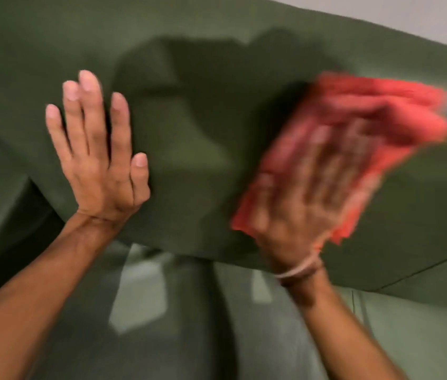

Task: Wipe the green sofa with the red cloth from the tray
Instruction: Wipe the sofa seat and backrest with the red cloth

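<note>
The green sofa (206, 149) fills nearly the whole view, its back cushion running across the middle. My left hand (99, 157) lies flat on the cushion with fingers spread and holds nothing. My right hand (307, 193) presses the red cloth (376, 116) flat against the cushion at the right; both are blurred by motion. The cloth sticks out beyond my fingers toward the upper right. The tray is not in view.
A pale wall (409, 15) shows above the sofa's top edge at the upper right. The seat cushion (409, 338) lies below the back cushion, with patches of light on it. A thin band circles my right wrist (299, 270).
</note>
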Demonstrator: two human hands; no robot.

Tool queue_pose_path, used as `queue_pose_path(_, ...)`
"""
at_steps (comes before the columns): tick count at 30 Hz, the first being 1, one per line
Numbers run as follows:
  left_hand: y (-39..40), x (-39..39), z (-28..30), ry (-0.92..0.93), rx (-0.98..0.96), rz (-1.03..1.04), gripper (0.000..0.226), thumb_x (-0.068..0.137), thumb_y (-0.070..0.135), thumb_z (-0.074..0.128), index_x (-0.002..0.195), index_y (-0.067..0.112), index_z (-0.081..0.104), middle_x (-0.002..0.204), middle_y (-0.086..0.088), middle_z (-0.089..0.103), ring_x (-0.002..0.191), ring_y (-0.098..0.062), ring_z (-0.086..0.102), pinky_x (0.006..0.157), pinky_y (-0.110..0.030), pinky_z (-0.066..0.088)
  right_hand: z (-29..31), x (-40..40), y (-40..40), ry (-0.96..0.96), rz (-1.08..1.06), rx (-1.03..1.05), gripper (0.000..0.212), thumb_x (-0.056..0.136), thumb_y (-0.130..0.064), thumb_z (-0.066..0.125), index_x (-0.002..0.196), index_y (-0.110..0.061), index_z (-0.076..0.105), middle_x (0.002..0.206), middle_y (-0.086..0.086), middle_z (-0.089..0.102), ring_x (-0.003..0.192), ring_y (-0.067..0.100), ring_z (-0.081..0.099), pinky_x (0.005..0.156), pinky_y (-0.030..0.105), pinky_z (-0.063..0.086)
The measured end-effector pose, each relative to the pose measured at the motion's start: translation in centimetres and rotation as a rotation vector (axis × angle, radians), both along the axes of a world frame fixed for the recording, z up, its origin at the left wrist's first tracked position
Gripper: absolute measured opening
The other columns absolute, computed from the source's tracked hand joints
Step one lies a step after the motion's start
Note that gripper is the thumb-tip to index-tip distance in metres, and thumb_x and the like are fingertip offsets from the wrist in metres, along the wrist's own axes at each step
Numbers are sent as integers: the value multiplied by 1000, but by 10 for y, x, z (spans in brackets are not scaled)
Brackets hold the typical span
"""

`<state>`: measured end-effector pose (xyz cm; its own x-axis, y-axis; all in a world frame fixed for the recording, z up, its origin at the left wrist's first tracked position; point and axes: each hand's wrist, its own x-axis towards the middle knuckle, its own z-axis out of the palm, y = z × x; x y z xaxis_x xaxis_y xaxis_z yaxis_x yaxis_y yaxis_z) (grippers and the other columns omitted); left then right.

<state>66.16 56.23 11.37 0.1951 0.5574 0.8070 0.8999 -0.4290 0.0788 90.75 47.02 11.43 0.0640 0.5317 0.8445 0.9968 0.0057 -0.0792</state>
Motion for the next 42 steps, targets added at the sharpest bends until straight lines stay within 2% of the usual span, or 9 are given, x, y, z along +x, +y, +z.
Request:
queue_pose_path(6, -35, 57, -2, -271, -112, 176, 68, 109, 42, 21, 158, -4, 15, 157, -47, 25, 150, -61, 24, 127, -65, 22, -46, 21, -53, -446, 299, -255, 99, 82, -23, 72, 167, -25, 20, 175, -5, 9, 165, 8, 1, 135, 34, 2)
queue_pose_path(11, -35, 62, -5, -292, -46, 175, 73, 108, 42, 11, 152, -15, 20, 154, -50, 26, 148, -62, 23, 131, -51, 13, -4, 143, -75, -392, 23, -216, 80, 101, -32, 50, 169, -22, 10, 179, -1, -5, 167, 17, -3, 136, 44, -7)
queue_pose_path(15, -34, 60, 0, -230, -38, 204, 74, 107, 42, 11, 152, -16, 22, 154, -50, 26, 148, -59, 22, 133, -43, 10, 22, 58, -19, -267, 118, -77, 76, 101, -36, 53, 168, -20, 19, 178, 1, -2, 166, 16, 0, 136, 45, -4)
queue_pose_path(18, -42, 41, 3, -86, -114, 208, 69, 109, 38, 17, 155, -13, 21, 157, -47, 25, 151, -56, 22, 133, -39, 9, 4, 8, -11, -530, 458, -244, 70, 99, -17, 45, 166, -13, 28, 177, 6, 18, 165, 18, 13, 137, 42, -6)
queue_pose_path(28, -181, -11, 32, 242, -550, 20, 60, 110, 34, 27, 160, 0, 28, 169, -24, 25, 155, -33, 35, 125, -45, 34, -2, 121, -116, -1185, 739, -912, 52, 86, -14, 43, 120, -23, 82, 133, -5, 75, 123, 12, 73, 120, 30, 45)
queue_pose_path(31, -251, -23, 38, 146, -706, 44, 61, 110, 39, 27, 160, 5, 33, 169, -15, 31, 152, -24, 41, 123, -38, 36, 36, 122, -150, -780, 616, -1306, 48, 82, -1, 59, 117, -24, 81, 131, 2, 78, 117, 5, 75, 129, 18, 14)
queue_pose_path(35, -325, -60, 68, -697, -1156, -52, 66, 93, 66, 40, 147, 31, 53, 146, 1, 61, 139, -19, 57, 124, -44, 40, 82, 30, -166, 428, 735, -1984, 58, 87, 28, 53, 124, -13, 69, 126, 7, 74, 101, -14, 69, 93, 6, 51)
queue_pose_path(38, -370, -122, 107, -1213, -1351, -172, 52, 85, 71, 46, 126, 44, 64, 129, 8, 74, 124, -11, 68, 111, -36, 55, 111, -91, -185, 1188, 777, -2085, 48, 79, -3, 67, 127, -7, 69, 114, 4, 81, 105, 11, 75, 98, 23, 58)
queue_pose_path(42, -448, -245, 148, -1336, -1163, -136, 43, 84, 52, 70, 113, 22, 77, 111, 2, 80, 105, -7, 72, 88, -17, 57, 146, -262, -228, 1812, 1025, -2300, 62, 105, -52, 49, 128, 1, 72, 119, 20, 79, 111, 28, 77, 100, 37, 61)
